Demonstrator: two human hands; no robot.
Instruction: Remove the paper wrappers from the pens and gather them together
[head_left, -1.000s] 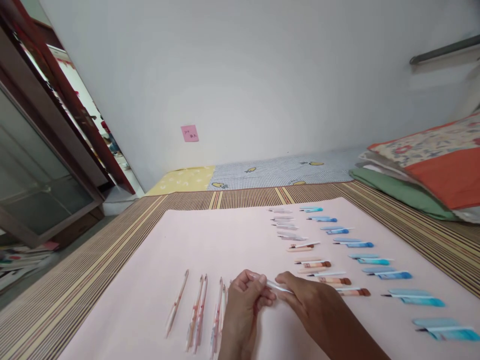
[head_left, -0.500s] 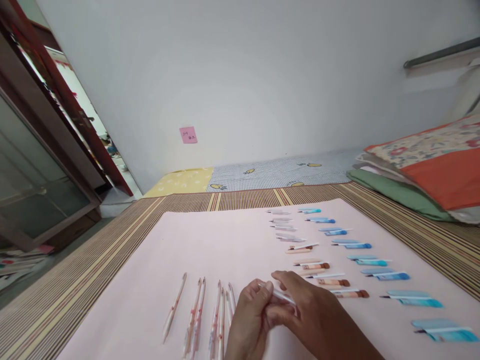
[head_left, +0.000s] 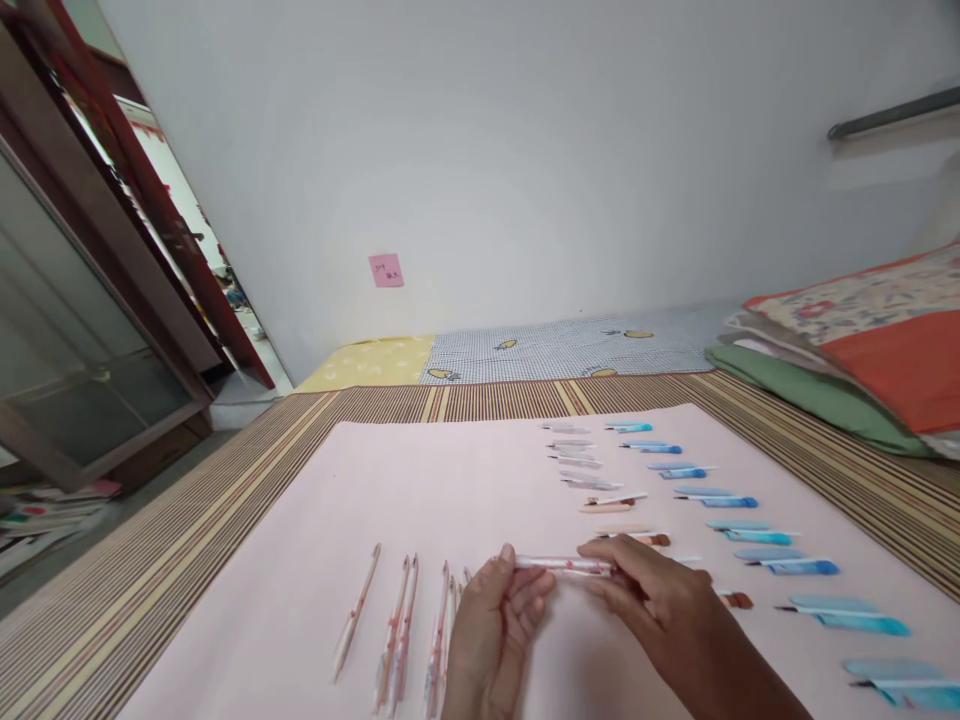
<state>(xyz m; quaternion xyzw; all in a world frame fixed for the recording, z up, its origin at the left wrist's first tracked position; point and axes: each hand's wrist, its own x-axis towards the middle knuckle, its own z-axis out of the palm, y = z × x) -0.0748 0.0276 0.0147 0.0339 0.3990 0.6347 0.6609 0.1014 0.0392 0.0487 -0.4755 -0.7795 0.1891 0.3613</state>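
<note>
Both hands hold one clear pen (head_left: 564, 565) level above a pink sheet (head_left: 450, 490). My left hand (head_left: 495, 625) pinches its left end with fingers curled. My right hand (head_left: 660, 605) grips the right end between thumb and fingers. To the left of my hands lie several assembled pink-patterned pens (head_left: 397, 625) in a row. Further right, rows of pen parts lie apart: clear ones (head_left: 574, 455) at the back, brown-and-peach ones (head_left: 626, 520) nearer, and blue ones (head_left: 750, 535) on the right.
The pink sheet rests on a striped woven mat (head_left: 187, 540). Folded bedding, green and orange (head_left: 855, 360), is piled at the right. A glass-fronted cabinet (head_left: 67, 330) stands at left. A pink sticky note (head_left: 386, 270) is on the white wall.
The pen was tilted and held close between the hands; now it lies level with the hands drawn further apart along it. The view has shifted slightly.
</note>
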